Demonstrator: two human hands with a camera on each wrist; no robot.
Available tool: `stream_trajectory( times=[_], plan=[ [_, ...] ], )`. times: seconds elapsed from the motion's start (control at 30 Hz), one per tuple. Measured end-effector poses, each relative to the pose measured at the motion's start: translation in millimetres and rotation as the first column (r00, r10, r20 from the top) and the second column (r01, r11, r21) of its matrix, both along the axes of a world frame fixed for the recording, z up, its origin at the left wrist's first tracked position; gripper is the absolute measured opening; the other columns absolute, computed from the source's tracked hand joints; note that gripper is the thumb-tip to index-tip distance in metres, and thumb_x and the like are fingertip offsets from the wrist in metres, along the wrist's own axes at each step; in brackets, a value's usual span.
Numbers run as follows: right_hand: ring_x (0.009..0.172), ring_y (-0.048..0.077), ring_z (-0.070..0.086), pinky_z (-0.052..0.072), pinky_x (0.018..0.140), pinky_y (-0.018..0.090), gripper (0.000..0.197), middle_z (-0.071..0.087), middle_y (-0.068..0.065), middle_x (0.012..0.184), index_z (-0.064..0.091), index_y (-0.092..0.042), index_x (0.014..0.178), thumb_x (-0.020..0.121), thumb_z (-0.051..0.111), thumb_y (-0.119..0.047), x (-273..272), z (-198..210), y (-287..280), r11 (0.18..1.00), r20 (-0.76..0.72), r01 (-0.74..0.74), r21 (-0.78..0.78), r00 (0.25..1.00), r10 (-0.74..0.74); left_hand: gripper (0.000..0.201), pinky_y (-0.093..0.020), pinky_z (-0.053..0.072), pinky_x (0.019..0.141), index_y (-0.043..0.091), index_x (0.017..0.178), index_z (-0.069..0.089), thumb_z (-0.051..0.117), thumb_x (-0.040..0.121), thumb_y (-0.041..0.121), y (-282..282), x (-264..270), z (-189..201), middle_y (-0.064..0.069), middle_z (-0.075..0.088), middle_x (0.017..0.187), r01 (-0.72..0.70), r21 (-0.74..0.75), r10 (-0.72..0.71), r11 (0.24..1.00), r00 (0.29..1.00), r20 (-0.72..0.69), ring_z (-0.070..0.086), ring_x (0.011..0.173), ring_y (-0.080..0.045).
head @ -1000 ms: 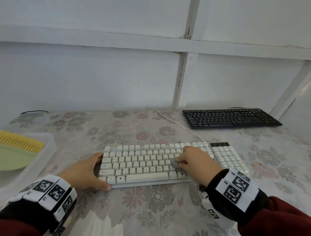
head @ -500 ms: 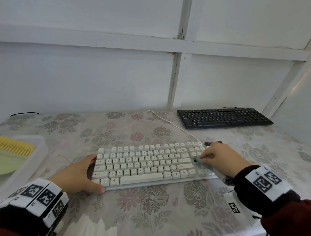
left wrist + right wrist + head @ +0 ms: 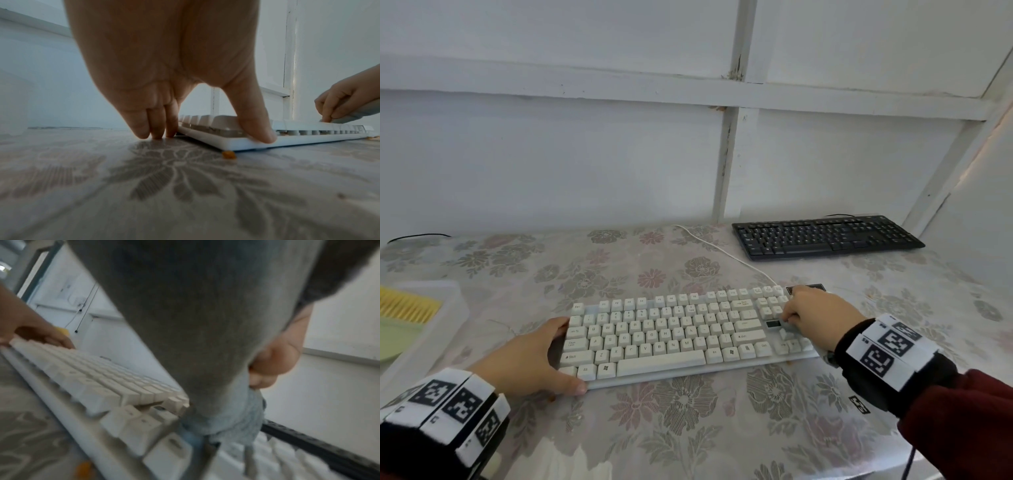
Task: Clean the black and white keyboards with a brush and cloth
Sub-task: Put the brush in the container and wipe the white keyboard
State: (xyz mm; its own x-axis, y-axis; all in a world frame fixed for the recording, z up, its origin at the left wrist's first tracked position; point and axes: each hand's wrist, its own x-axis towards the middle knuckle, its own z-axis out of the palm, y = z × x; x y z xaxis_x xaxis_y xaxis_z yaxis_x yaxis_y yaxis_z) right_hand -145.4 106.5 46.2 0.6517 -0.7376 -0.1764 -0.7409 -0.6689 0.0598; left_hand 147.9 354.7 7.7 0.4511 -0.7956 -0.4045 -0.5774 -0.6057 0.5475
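I have the white keyboard (image 3: 674,337) flat on the counter (image 3: 688,428), with my left hand (image 3: 530,356) braced at its left end, thumb pressing the front edge and fingers straight on the counter. My right hand (image 3: 820,317) is curled around the grey cloth (image 3: 205,337), working the keyboard's right end. I'd keep light pressure and short strokes along the rows, so keycaps don't catch. The black keyboard (image 3: 825,236) waits beyond the white keyboard's right end.
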Motion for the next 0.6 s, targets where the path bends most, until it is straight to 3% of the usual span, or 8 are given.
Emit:
stream_trajectory(
  times=[0.03, 0.1, 0.17, 0.23, 0.33, 0.47, 0.53, 0.6],
  plan=[
    [0.077, 0.019, 0.048, 0.038, 0.062, 0.021, 0.023, 0.039, -0.005, 0.088, 0.071, -0.015, 0.094, 0.09, 0.049, -0.008, 0.4, 2.2, -0.9, 1.0, -0.031, 0.004, -0.015, 1.0, -0.005, 0.127, -0.021, 0.035, 0.092, 0.026, 0.144, 0.021, 0.088, 0.039, 0.053, -0.1, 0.3, -0.4, 0.01, 0.043, 0.138, -0.005, -0.002, 0.005, 1.0, 1.0, 0.001, 0.042, 0.108, -0.005],
    [0.08, 0.021, 0.045, 0.039, 0.07, 0.027, 0.025, 0.039, -0.003, 0.094, 0.068, -0.015, 0.101, 0.09, 0.049, -0.005, 1.5, 5.2, -2.5, 0.999, -0.103, 0.001, -0.04, 0.995, -0.005, 0.141, -0.023, 0.036, 0.097, 0.028, 0.144, 0.021, 0.08, 0.023, 0.068, 0.0, 0.8, 0.6, 0.011, 0.043, 0.138, 0.01, 0.019, -0.01, 1.0, 1.0, 0.008, 0.042, 0.109, -0.006],
    [0.082, 0.021, 0.044, 0.038, 0.072, 0.027, 0.024, 0.04, -0.003, 0.096, 0.068, -0.016, 0.103, 0.09, 0.051, -0.005, 2.9, 7.6, -5.4, 0.999, -0.153, -0.008, -0.041, 0.988, 0.002, 0.153, -0.025, 0.036, 0.1, 0.029, 0.144, 0.02, 0.067, 0.008, 0.079, -0.3, 0.8, 1.4, 0.011, 0.043, 0.138, 0.022, 0.024, -0.023, 0.999, 1.0, 0.018, 0.042, 0.108, -0.006],
    [0.083, 0.02, 0.045, 0.037, 0.07, 0.024, 0.023, 0.041, -0.004, 0.096, 0.069, -0.018, 0.105, 0.091, 0.052, -0.009, 3.9, 12.0, -9.0, 1.0, -0.156, -0.011, -0.01, 0.988, 0.009, 0.155, -0.025, 0.036, 0.101, 0.03, 0.144, 0.019, 0.066, 0.006, 0.08, -0.4, 1.0, 1.5, 0.011, 0.042, 0.139, 0.02, 0.023, -0.021, 1.0, 1.0, 0.021, 0.042, 0.109, -0.005],
    [0.085, 0.017, 0.047, 0.034, 0.064, 0.019, 0.02, 0.039, -0.01, 0.082, 0.071, -0.018, 0.104, 0.093, 0.054, -0.019, 5.6, 21.0, -9.9, 0.997, -0.054, -0.014, 0.082, 0.998, 0.019, 0.152, -0.024, 0.036, 0.1, 0.029, 0.144, 0.019, 0.073, 0.009, 0.077, 0.0, 1.2, 1.1, 0.012, 0.042, 0.138, 0.024, 0.03, -0.025, 0.999, 0.999, 0.024, 0.041, 0.109, -0.005],
    [0.088, 0.012, 0.048, 0.035, 0.077, 0.019, 0.024, 0.034, -0.017, 0.077, 0.072, -0.021, 0.103, 0.095, 0.049, -0.021, 9.4, 13.0, 0.6, 0.986, 0.091, -0.102, 0.131, 0.992, 0.09, 0.156, -0.024, 0.035, 0.101, 0.03, 0.144, 0.018, 0.064, 0.004, 0.082, -1.1, 1.9, 1.8, 0.012, 0.041, 0.14, 0.038, 0.039, -0.039, 0.999, 0.999, 0.03, 0.041, 0.108, -0.004],
    [0.088, 0.013, 0.048, 0.035, 0.074, 0.018, 0.026, 0.032, -0.017, 0.078, 0.072, -0.02, 0.103, 0.096, 0.048, -0.019, 11.7, 3.7, 4.1, 0.985, 0.092, -0.109, 0.13, 0.991, 0.098, 0.156, -0.024, 0.035, 0.102, 0.029, 0.145, 0.018, 0.063, 0.005, 0.082, -1.1, 2.1, 1.7, 0.012, 0.041, 0.14, 0.041, 0.041, -0.042, 0.998, 0.999, 0.031, 0.041, 0.108, -0.004],
    [0.085, 0.015, 0.049, 0.033, 0.06, 0.015, 0.027, 0.032, -0.013, 0.078, 0.072, -0.02, 0.103, 0.095, 0.046, -0.016, 11.5, -1.5, 4.1, 0.989, 0.077, -0.11, 0.098, 0.992, 0.103, 0.155, -0.024, 0.035, 0.102, 0.029, 0.144, 0.018, 0.064, 0.006, 0.082, -0.6, 2.6, 1.2, 0.012, 0.04, 0.141, 0.044, 0.039, -0.045, 0.998, 0.998, 0.033, 0.041, 0.109, -0.004]
  ],
)
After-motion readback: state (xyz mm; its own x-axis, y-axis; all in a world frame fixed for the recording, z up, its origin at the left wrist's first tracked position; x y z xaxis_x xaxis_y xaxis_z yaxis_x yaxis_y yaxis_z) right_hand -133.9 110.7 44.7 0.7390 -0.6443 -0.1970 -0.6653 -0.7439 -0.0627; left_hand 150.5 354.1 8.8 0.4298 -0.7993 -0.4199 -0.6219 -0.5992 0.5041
